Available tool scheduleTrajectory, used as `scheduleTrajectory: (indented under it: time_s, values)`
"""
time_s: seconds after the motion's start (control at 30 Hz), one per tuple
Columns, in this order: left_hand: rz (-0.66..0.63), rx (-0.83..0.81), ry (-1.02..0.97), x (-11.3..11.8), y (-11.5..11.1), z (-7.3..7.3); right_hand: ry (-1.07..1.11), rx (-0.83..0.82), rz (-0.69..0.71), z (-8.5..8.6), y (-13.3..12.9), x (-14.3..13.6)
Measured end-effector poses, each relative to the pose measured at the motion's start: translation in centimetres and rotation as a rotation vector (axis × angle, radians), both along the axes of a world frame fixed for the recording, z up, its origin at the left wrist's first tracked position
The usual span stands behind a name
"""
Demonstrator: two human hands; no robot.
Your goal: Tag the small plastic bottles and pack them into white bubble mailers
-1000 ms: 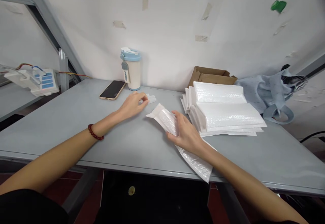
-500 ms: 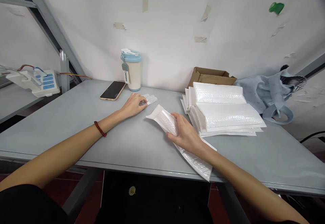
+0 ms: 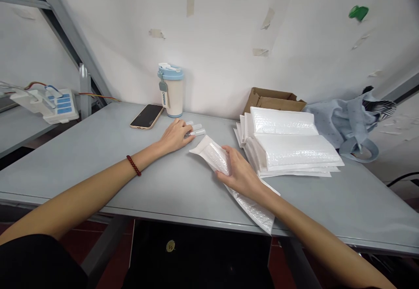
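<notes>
A grey desk point(image 3: 98, 149) stands against a white wall and carries everything in view. On its right side lies a stack of white bubble mailers point(image 3: 288, 145), with an open cardboard box point(image 3: 273, 99) behind it at the wall and a bundle of light blue cloth point(image 3: 347, 123) to the right of the stack. One bubble mailer point(image 3: 214, 153) lies slantwise near the middle of the desk, its near end jutting over the front edge and its open mouth pointing toward the wall. The right hand point(image 3: 240, 173) rests on this mailer, fingers curled around its upper part and gripping it. A white tumbler with a blue lid point(image 3: 172, 90) stands upright by the wall, and a phone point(image 3: 147, 116) lies face up just to its left. The left hand point(image 3: 175, 135) lies flat on the desk between the phone and the mailer, its fingertips closed on small clear tubes point(image 3: 196, 129) that lie on the desk just beyond the mailer's mouth. A string of dark red beads point(image 3: 134, 165) circles the left wrist.
</notes>
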State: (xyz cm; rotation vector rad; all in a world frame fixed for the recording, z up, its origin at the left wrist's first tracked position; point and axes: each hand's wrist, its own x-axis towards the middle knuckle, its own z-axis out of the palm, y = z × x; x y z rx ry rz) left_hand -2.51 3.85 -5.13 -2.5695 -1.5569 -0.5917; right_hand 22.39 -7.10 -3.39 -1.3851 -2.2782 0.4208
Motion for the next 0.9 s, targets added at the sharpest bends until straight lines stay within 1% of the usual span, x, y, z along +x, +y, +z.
scheduleTrajectory:
  time_s: [0.07, 0.13, 0.2, 0.27, 0.33, 0.4, 0.47, 0.57, 0.63, 0.7, 0.77, 0.83, 0.9]
  values:
    - [-0.009, -0.005, -0.077, 0.0, 0.1, 0.0, 0.007, -0.002, -0.002, 0.0, 0.0, 0.0]
    - [-0.033, -0.051, -0.216, -0.1, 0.1, 0.5, 0.018, -0.005, -0.017, -0.1, 0.1, 0.1]
    - [-0.078, -0.174, -0.389, -0.5, -0.1, 1.5, 0.031, -0.011, -0.035, -0.1, 0.2, 0.2]
    - [-0.137, -0.337, -0.53, -0.9, -0.7, 2.8, 0.045, -0.016, -0.039, -0.2, 0.2, 0.2]
    - [-0.186, -0.445, -0.557, -1.1, -1.5, 4.1, 0.052, -0.02, -0.034, -0.2, 0.3, 0.2]
    - [-0.203, -0.471, -0.503, -1.1, -2.3, 5.2, 0.056, -0.024, -0.033, -0.2, 0.3, 0.2]
    - [-0.203, -0.47, -0.456, -1.1, -2.8, 5.7, 0.057, -0.03, -0.035, -0.2, 0.4, 0.2]
    - [-0.202, -0.539, -0.477, -1.0, -2.8, 5.5, 0.059, -0.039, -0.041, -0.3, 0.4, 0.2]
    - [-0.185, -0.621, -0.497, -1.2, -2.3, 4.9, 0.061, -0.042, -0.039, -0.3, 0.4, 0.3]
    - [-0.166, -0.67, -0.517, -1.4, -1.8, 4.3, 0.064, -0.041, -0.035, -0.3, 0.4, 0.3]
    - [-0.151, -0.66, -0.556, -1.5, -1.4, 3.9, 0.066, -0.041, -0.035, -0.3, 0.4, 0.3]
    - [-0.14, -0.614, -0.577, -1.6, -1.4, 3.9, 0.063, -0.042, -0.037, -0.3, 0.4, 0.3]
    - [-0.147, -0.553, -0.508, -1.7, -1.7, 4.3, 0.056, -0.046, -0.036, -0.3, 0.4, 0.3]
